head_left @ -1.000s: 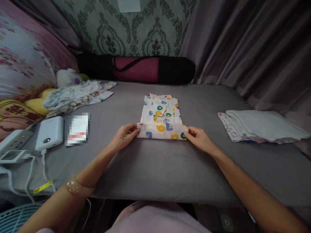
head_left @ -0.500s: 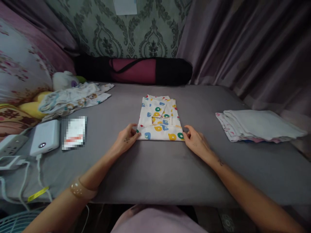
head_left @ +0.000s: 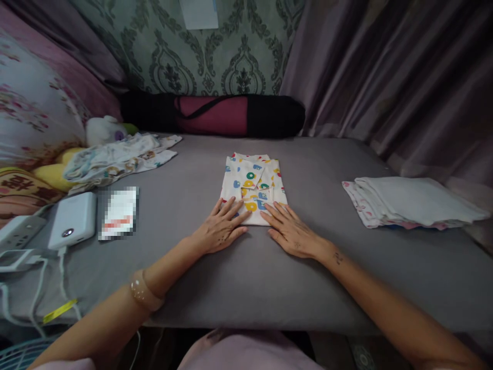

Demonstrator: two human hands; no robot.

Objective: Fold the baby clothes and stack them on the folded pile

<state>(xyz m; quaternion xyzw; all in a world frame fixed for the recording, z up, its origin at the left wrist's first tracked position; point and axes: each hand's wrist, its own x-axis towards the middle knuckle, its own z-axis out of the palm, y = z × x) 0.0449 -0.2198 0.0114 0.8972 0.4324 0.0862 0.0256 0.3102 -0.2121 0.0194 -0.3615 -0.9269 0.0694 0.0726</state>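
A white garment (head_left: pixel 233 177) printed with colourful letters lies folded into a rough rectangle on the grey surface. Across its near left part rests my left hand (head_left: pixel 221 226), palm down with the fingers spread. My right hand (head_left: pixel 290 231) lies flat in the same way over the near right part. Both sets of fingertips touch the cloth and cover some of its near folded band. Neither hand grips anything.
Folded clothes (head_left: pixel 416 200) are stacked at the right. On the left lie a crumpled printed garment (head_left: pixel 123 156), a white power bank (head_left: pixel 73 220) with a cable, a power strip (head_left: pixel 21 231) and a blurred packet (head_left: pixel 118 213). A long black and maroon bag (head_left: pixel 211 114) lines the back.
Both hands have let go of the garment's near corners and moved inward onto it. Their fingers have gone from pinching to lying flat and spread.
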